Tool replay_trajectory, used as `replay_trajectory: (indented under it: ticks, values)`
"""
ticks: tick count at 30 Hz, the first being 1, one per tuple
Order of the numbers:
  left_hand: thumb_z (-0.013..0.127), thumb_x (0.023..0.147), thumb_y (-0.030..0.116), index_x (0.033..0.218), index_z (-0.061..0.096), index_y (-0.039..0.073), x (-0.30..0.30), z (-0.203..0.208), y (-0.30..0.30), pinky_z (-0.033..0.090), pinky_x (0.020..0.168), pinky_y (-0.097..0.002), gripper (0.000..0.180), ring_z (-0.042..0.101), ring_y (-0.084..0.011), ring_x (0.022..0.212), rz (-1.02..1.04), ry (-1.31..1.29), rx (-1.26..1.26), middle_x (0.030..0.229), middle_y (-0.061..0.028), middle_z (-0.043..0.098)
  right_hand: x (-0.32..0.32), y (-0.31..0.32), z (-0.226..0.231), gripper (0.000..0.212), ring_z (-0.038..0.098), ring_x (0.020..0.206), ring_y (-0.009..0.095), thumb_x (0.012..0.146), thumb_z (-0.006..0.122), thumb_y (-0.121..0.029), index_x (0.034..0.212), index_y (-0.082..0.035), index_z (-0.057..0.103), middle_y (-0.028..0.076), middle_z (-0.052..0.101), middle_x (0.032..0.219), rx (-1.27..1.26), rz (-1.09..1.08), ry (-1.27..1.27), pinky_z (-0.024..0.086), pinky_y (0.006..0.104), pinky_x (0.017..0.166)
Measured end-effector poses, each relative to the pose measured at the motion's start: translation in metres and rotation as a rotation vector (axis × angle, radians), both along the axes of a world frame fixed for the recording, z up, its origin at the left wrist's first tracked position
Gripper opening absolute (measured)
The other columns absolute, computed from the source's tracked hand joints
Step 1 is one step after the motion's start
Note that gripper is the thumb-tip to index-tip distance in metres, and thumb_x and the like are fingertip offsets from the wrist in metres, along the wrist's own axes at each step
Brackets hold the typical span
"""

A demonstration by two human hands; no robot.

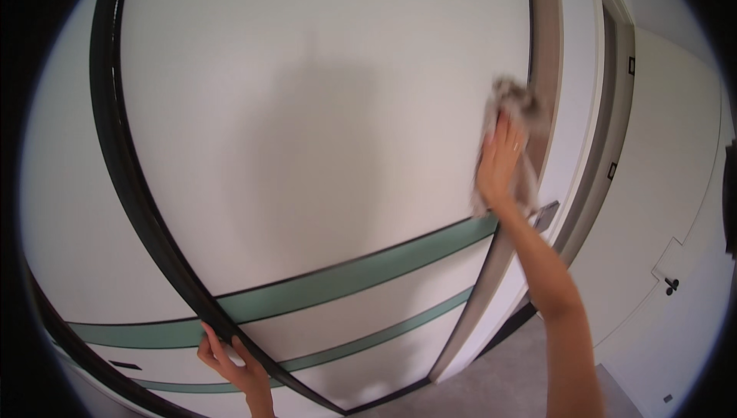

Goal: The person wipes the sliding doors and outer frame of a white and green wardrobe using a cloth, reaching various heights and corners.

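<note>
A large white sliding door panel (322, 134) with green stripes (361, 267) and a glossy black upright frame (142, 180) fills the middle. High at its right edge, my right hand (503, 158) presses a crumpled greyish-beige cloth (482, 197) against the panel, fingers stretched upward over it. The cloth's upper end is smeared by motion. Low on the left, my left hand (236, 372) grips the black frame, with the strip between thumb and fingers.
A beige side post (546, 49) and white wall edge (577, 95) border the panel on the right. Beyond stands a white door (641, 211) with a black handle (671, 286). Grey flooring (510, 364) shows below. Another striped white panel (73, 211) lies left.
</note>
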State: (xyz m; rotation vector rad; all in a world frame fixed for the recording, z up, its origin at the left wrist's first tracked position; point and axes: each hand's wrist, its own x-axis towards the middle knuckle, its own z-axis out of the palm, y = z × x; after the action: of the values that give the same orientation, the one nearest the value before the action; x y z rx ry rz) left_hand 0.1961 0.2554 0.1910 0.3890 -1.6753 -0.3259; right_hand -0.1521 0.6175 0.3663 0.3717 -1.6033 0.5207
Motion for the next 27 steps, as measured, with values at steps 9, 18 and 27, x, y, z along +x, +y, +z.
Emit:
replay_trajectory:
  ticks: [9,18,27]
  values:
    - [0.055,0.087,-0.007,0.143,0.042,0.003,-0.015,0.007,0.012,0.037,0.079,-0.0317,0.058,0.043,-0.0216,0.091,-0.092,0.017,-0.030,0.108,-0.0112,0.043,0.056,-0.194,-0.255,0.052,0.043,0.125,0.038,0.092,0.048,-0.022,0.137,0.002,0.038,0.022,0.046,0.133,-0.165,0.820,-0.242,0.031,0.0489,0.106]
    - [0.057,0.087,-0.005,0.144,0.041,0.004,-0.003,0.003,0.003,0.039,0.080,-0.0321,0.060,0.046,-0.0243,0.093,0.027,-0.049,-0.117,0.109,-0.0131,0.045,0.120,-0.150,-0.156,0.037,0.039,0.134,0.028,0.084,0.059,-0.027,0.118,-0.013,0.061,0.011,0.050,0.135,0.432,0.343,0.050,0.029,0.0500,0.109]
    - [0.055,0.090,-0.004,0.145,0.039,0.007,-0.010,0.002,0.008,0.039,0.079,-0.0314,0.059,0.043,-0.0214,0.092,0.017,-0.041,-0.087,0.107,-0.0108,0.042,0.066,-0.025,-0.213,0.040,0.039,0.124,0.036,0.096,0.042,-0.008,0.135,-0.003,0.046,0.021,0.045,0.133,-0.511,0.102,-0.300,0.029,0.0463,0.103]
